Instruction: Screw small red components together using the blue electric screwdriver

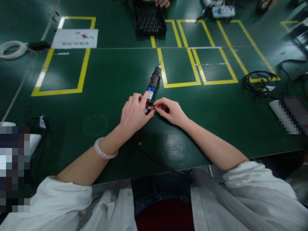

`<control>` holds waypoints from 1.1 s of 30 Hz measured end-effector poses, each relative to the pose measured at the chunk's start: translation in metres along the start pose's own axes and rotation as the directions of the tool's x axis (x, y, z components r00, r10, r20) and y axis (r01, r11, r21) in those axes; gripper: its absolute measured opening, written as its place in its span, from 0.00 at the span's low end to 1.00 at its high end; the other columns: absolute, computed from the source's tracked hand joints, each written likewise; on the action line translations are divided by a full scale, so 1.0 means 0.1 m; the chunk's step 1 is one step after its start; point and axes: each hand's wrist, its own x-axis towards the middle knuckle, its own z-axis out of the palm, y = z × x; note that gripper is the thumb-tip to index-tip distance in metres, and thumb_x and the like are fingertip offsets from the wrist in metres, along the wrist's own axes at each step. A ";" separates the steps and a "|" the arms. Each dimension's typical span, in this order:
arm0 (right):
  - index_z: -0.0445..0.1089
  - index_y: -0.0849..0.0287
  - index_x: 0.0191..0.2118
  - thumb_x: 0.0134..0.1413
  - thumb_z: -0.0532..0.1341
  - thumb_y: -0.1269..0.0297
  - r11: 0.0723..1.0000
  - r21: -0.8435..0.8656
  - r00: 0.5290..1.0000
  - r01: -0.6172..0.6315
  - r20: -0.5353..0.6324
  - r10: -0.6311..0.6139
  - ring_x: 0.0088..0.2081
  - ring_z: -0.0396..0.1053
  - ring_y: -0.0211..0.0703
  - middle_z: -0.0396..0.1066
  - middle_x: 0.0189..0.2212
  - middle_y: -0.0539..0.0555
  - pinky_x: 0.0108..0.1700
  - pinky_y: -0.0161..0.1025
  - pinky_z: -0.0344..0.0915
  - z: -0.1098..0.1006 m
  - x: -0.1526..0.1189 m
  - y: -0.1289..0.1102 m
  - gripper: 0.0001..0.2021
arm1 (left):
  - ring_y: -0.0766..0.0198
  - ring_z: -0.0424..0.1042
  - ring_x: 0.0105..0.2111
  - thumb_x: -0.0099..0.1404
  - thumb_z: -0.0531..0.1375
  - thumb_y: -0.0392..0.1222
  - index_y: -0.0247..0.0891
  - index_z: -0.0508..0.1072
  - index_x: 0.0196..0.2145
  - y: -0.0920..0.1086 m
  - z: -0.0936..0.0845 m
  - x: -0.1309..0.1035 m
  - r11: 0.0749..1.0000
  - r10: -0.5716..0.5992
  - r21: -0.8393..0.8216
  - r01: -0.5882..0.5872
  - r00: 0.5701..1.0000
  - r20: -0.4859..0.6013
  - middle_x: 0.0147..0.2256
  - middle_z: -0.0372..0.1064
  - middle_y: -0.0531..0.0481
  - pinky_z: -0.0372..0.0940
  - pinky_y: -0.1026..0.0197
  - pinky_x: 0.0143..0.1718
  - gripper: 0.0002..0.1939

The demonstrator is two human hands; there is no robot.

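Note:
An electric screwdriver [154,81] lies on the green table with its casing off, so a silver and blue motor section shows. Its thin bit points away from me, up and to the right. My left hand [134,110] is wrapped over the near end, its index finger along the motor. Small red and orange parts [149,108], perhaps wires or a switch, show between my hands. At that same end my right hand [172,110] pinches with thumb and index finger; what sits between the fingertips is too small to make out.
A black cable [158,160] runs from near my left hand over the table's front edge. A black tray [150,21] stands at the far side by another person's hand [163,3]. A white sign [75,38] lies left; a coiled black cable [260,81] lies right.

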 end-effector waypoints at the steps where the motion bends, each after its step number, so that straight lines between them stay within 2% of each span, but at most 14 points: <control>1: 0.71 0.58 0.47 0.64 0.58 0.67 1.000 0.003 1.000 0.007 0.008 -0.007 0.37 0.73 0.41 0.76 0.39 0.54 0.41 0.39 0.71 0.00 0.00 0.01 0.09 | 0.40 0.68 0.51 0.69 0.60 0.51 0.34 0.57 0.70 -0.03 0.00 0.01 1.000 0.003 0.011 -0.003 1.000 0.003 0.54 0.64 0.31 0.67 0.47 0.48 0.37; 6: 0.72 0.58 0.46 0.66 0.58 0.65 1.000 -0.024 1.000 -0.008 0.007 0.008 0.36 0.72 0.41 0.76 0.39 0.54 0.40 0.39 0.69 -0.02 0.01 0.06 0.07 | 0.36 0.67 0.53 0.68 0.60 0.53 0.36 0.56 0.71 -0.32 -0.02 0.07 0.998 -0.039 0.056 0.037 0.999 0.031 0.56 0.62 0.30 0.67 0.43 0.49 0.39; 11: 0.73 0.58 0.43 0.65 0.59 0.65 0.999 -0.042 0.999 -0.003 0.045 0.005 0.36 0.71 0.41 0.75 0.37 0.54 0.40 0.39 0.68 -0.03 0.01 0.08 0.06 | 0.37 0.64 0.56 0.70 0.57 0.60 0.44 0.58 0.69 -0.87 -0.08 0.16 0.976 -0.216 0.010 0.216 0.976 0.004 0.57 0.60 0.35 0.66 0.42 0.52 0.36; 14: 0.73 0.58 0.42 0.65 0.59 0.66 0.999 -0.039 0.999 -0.007 0.053 0.010 0.37 0.72 0.41 0.75 0.37 0.54 0.40 0.39 0.68 -0.03 0.01 0.08 0.06 | 0.37 0.60 0.60 0.72 0.54 0.61 0.42 0.56 0.70 -1.24 -0.15 0.18 0.938 -0.347 -0.007 0.347 0.938 0.027 0.60 0.56 0.37 0.62 0.38 0.58 0.35; 18: 0.74 0.59 0.41 0.64 0.59 0.67 1.000 -0.027 0.998 0.004 0.062 -0.002 0.36 0.72 0.41 0.75 0.36 0.54 0.40 0.38 0.68 -0.03 0.01 0.09 0.06 | 0.31 0.57 0.62 0.69 0.57 0.62 0.37 0.57 0.69 -1.71 -0.25 0.21 0.855 -0.517 -0.016 0.518 0.854 0.061 0.64 0.53 0.31 0.60 0.29 0.58 0.39; 22: 0.73 0.59 0.41 0.64 0.59 0.68 1.000 -0.028 0.997 0.001 0.078 0.001 0.37 0.72 0.41 0.75 0.36 0.54 0.41 0.38 0.67 -0.03 0.01 0.08 0.06 | 0.28 0.52 0.65 0.65 0.62 0.62 0.39 0.58 0.69 -2.07 -0.29 0.16 0.797 -0.598 -0.083 0.598 0.801 0.025 0.67 0.50 0.35 0.52 0.26 0.62 0.42; 26: 0.73 0.58 0.41 0.64 0.59 0.68 0.999 -0.041 0.995 -0.005 0.098 0.009 0.38 0.72 0.42 0.75 0.36 0.53 0.42 0.39 0.67 -0.03 0.01 0.08 0.05 | 0.30 0.53 0.64 0.63 0.64 0.61 0.38 0.63 0.65 -2.24 -0.27 0.07 0.763 -0.645 -0.085 0.640 0.763 -0.038 0.65 0.52 0.37 0.51 0.27 0.62 0.39; 29: 0.73 0.59 0.41 0.64 0.59 0.68 0.999 -0.047 0.995 0.001 0.099 0.003 0.37 0.72 0.42 0.75 0.36 0.54 0.42 0.39 0.67 -0.03 0.02 0.08 0.05 | 0.34 0.55 0.63 0.64 0.65 0.58 0.39 0.66 0.62 -2.26 -0.23 0.04 0.767 -0.641 -0.096 0.634 0.757 -0.127 0.63 0.55 0.40 0.50 0.29 0.63 0.34; 31: 0.74 0.59 0.41 0.64 0.59 0.68 0.999 -0.048 0.995 0.005 0.097 0.000 0.37 0.72 0.42 0.75 0.36 0.54 0.42 0.39 0.67 -0.03 0.02 0.08 0.05 | 0.39 0.56 0.61 0.63 0.65 0.56 0.37 0.66 0.58 -2.25 -0.21 0.04 0.749 -0.661 -0.115 0.652 0.725 -0.195 0.60 0.57 0.42 0.51 0.33 0.63 0.31; 32: 0.74 0.59 0.41 0.64 0.59 0.68 0.999 -0.048 0.995 0.005 0.096 -0.001 0.37 0.72 0.42 0.75 0.36 0.54 0.42 0.39 0.67 -0.03 0.02 0.08 0.05 | 0.41 0.55 0.61 0.64 0.64 0.55 0.36 0.65 0.56 -2.24 -0.20 0.05 0.746 -0.666 -0.136 0.652 0.725 -0.178 0.58 0.57 0.42 0.50 0.35 0.63 0.29; 33: 0.74 0.59 0.41 0.64 0.59 0.68 0.999 -0.048 0.995 0.004 0.097 0.001 0.37 0.72 0.42 0.75 0.36 0.54 0.42 0.39 0.67 -0.03 0.02 0.08 0.05 | 0.42 0.53 0.61 0.66 0.62 0.54 0.36 0.64 0.54 -2.23 -0.20 0.05 0.760 -0.647 -0.165 0.628 0.755 -0.109 0.57 0.56 0.42 0.49 0.35 0.64 0.26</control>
